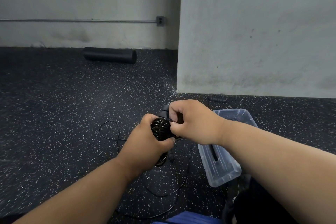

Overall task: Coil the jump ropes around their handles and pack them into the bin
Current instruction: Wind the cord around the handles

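Two bare forearms reach out over the speckled floor. The left hand grips the black jump rope, coiled round its handles; the right hand pinches a strand against it. The clear bin sits just right.

Speckled dark floor: clear bin at right, loose black rope, foam roller by wall, spare handle beyond bin.
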`<state>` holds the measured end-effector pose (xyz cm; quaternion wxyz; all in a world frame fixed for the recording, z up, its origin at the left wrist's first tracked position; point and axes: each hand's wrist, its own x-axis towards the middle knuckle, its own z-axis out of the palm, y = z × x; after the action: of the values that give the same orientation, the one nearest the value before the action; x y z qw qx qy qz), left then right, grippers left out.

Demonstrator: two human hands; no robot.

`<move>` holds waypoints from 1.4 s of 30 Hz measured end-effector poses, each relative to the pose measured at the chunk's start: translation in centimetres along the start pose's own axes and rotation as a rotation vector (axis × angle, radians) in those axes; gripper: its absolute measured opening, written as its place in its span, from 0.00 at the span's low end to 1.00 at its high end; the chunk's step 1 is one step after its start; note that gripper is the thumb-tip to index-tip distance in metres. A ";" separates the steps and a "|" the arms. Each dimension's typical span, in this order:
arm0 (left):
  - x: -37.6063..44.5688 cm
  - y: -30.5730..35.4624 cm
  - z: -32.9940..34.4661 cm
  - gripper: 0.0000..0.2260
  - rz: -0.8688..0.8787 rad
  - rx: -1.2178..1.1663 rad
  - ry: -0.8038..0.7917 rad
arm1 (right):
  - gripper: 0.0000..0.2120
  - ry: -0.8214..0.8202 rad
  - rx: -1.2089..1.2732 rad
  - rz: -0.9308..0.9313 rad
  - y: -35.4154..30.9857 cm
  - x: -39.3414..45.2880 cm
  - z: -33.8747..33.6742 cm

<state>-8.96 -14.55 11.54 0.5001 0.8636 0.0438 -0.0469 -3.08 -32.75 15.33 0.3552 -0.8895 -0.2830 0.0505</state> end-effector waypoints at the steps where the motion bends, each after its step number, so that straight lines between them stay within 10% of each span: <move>1: 0.0 0.0 0.1 0.20 -0.002 0.013 -0.004 | 0.10 -0.009 0.027 0.018 0.1 0.1 0.1; 8: 0.0 0.2 -0.3 0.21 -0.010 0.110 -0.017 | 0.04 -0.137 0.288 0.122 1.0 0.3 -0.8; 27: -0.1 1.2 0.3 0.26 -0.029 -0.001 -0.051 | 0.08 0.095 -0.308 -0.010 0.0 0.4 0.0; 42: -0.4 0.0 0.7 0.21 -0.037 0.144 -0.107 | 0.12 -0.316 -0.013 0.149 1.4 0.3 -3.0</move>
<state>-9.42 -15.18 11.24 0.4374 0.8926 0.0294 -0.1054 -1.33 -35.22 16.63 0.2958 -0.8914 -0.2687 0.2139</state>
